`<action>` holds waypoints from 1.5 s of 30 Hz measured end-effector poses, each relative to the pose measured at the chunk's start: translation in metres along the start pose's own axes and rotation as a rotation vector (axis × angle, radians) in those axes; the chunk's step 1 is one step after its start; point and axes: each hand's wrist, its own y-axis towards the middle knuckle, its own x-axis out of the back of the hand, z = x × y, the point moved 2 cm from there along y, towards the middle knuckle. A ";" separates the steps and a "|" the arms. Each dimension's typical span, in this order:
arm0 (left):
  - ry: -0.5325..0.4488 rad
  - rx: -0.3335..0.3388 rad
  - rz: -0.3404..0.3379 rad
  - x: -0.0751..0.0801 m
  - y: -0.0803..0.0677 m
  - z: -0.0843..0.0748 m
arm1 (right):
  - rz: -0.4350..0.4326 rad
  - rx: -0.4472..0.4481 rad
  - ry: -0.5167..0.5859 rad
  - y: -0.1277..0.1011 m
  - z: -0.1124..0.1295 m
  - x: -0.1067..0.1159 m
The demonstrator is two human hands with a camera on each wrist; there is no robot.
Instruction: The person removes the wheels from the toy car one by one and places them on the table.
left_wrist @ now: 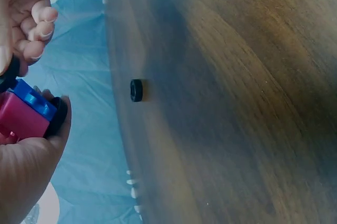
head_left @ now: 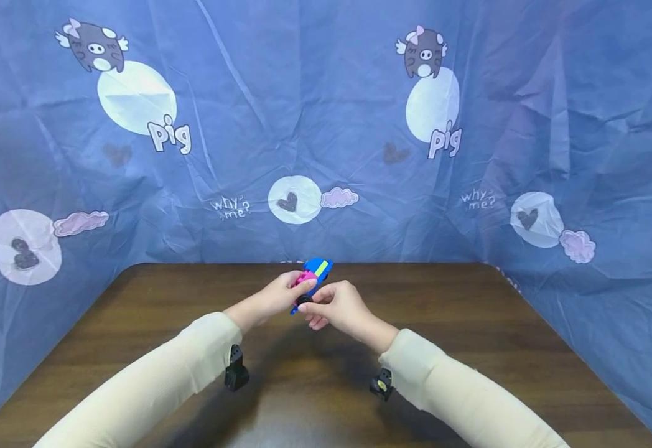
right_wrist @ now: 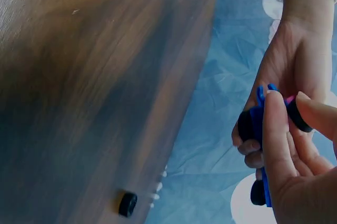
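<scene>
A toy car (head_left: 319,266), blue and pink with a yellow stripe, is held above the table by my left hand (head_left: 274,297), its thumb across the pink part. My right hand (head_left: 349,311) pinches a black wheel (right_wrist: 298,116) against the side of the car. In the right wrist view two more black wheels show on the car, one near the end (right_wrist: 245,125) and one lower down (right_wrist: 258,192). The left wrist view shows the car's pink body (left_wrist: 23,116) and blue underside (left_wrist: 32,99) close up. Part of the car is hidden behind my fingers.
A loose black wheel (left_wrist: 137,90) stands on its tread on the brown wooden table (head_left: 443,298), near the far edge; the head view does not show it. A blue printed cloth (head_left: 354,149) hangs behind and beside the table.
</scene>
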 end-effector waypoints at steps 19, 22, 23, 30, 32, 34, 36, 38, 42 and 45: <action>0.009 -0.040 -0.005 0.000 -0.002 0.004 | -0.100 -0.070 0.290 0.001 0.004 0.011; -0.009 -0.051 0.012 0.000 -0.002 0.005 | -0.124 -0.072 0.303 0.001 0.006 0.015; -0.018 -0.055 0.019 0.000 -0.002 0.005 | -0.134 -0.074 0.305 0.002 0.007 0.016; -0.027 -0.045 0.038 0.000 -0.005 0.004 | -0.184 -0.078 0.288 0.002 0.008 0.026; -0.020 -0.039 0.034 0.001 -0.006 0.004 | -0.195 -0.071 0.285 0.003 0.006 0.029; -0.015 -0.038 0.030 0.001 -0.005 0.005 | -0.208 -0.066 0.290 0.003 0.003 0.032; -0.018 -0.037 0.019 0.001 -0.005 0.007 | -0.221 -0.063 0.299 0.004 0.001 0.036; -0.019 -0.036 0.002 0.002 -0.005 0.009 | -0.238 -0.064 0.301 0.004 -0.002 0.040; -0.003 -0.041 -0.022 0.002 -0.006 0.010 | -0.267 -0.076 0.318 0.006 -0.008 0.046; -0.008 -0.038 -0.035 0.003 -0.008 0.009 | -0.285 -0.096 0.331 0.008 -0.014 0.051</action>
